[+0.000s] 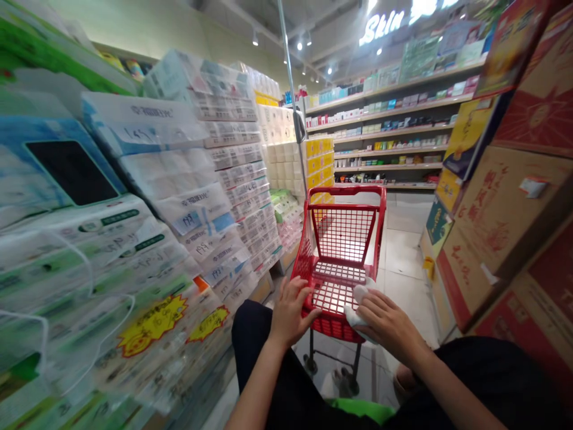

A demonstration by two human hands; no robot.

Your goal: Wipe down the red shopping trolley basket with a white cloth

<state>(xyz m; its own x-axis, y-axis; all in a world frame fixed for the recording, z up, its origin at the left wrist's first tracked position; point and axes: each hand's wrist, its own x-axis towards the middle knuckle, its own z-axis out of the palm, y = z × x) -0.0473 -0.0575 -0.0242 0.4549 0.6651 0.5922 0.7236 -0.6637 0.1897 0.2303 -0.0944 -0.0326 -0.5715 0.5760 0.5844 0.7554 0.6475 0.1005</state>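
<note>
A red shopping cart [344, 236] with a grid basket stands in front of me in the aisle. My left hand [290, 310] is at the near left corner of its basket, fingers apart and bent over the rim, holding no loose object. Bunched in my right hand [385, 319] is a white cloth [358, 319], pressed against the near right corner of the basket. The fingers of that hand are wrapped over the cloth and hide part of it.
Stacked tissue packs [224, 143] rise on the left, with a dark-screened device [71, 171] and a white cable on them. Cardboard cartons [496, 203] line the right. Product shelves [380, 132] stand behind the cart. My knees flank its near side.
</note>
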